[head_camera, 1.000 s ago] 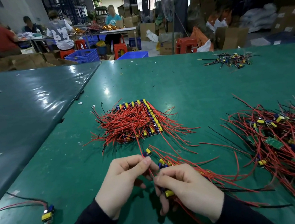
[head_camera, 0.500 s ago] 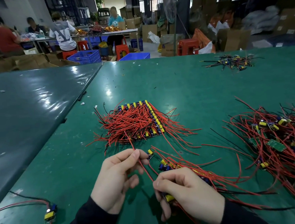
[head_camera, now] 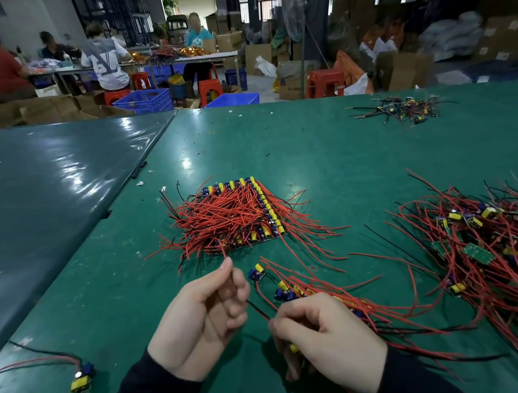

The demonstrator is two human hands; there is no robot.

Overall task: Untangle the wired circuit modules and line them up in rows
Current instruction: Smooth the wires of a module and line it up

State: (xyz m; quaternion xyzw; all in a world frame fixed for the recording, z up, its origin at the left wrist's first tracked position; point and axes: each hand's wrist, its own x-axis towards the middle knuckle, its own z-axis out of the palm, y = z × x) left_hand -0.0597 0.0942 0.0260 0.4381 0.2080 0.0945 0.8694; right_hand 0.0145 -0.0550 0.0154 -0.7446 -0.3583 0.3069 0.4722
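My left hand [head_camera: 202,317] pinches the end of a thin red wire between thumb and forefinger, raised above the green table [head_camera: 310,148]. My right hand [head_camera: 323,335] grips a small yellow-and-blue circuit module with its wires; the module is mostly hidden under the fingers. The wire runs taut between the two hands. A short row of modules [head_camera: 283,291] lies just beyond my right hand. Farther back sits the lined-up block of modules [head_camera: 237,214] with red wires fanned over it. A big tangled heap of modules [head_camera: 490,238] lies at the right.
One loose module [head_camera: 81,379] with red and black wires lies at the near left. A small wire pile [head_camera: 400,110] sits at the far right. A darker grey table [head_camera: 47,189] adjoins on the left. People work at benches beyond.
My left hand has slid up and to the left along the red wire, drawing it out straight. My right hand stays low, holding the module.
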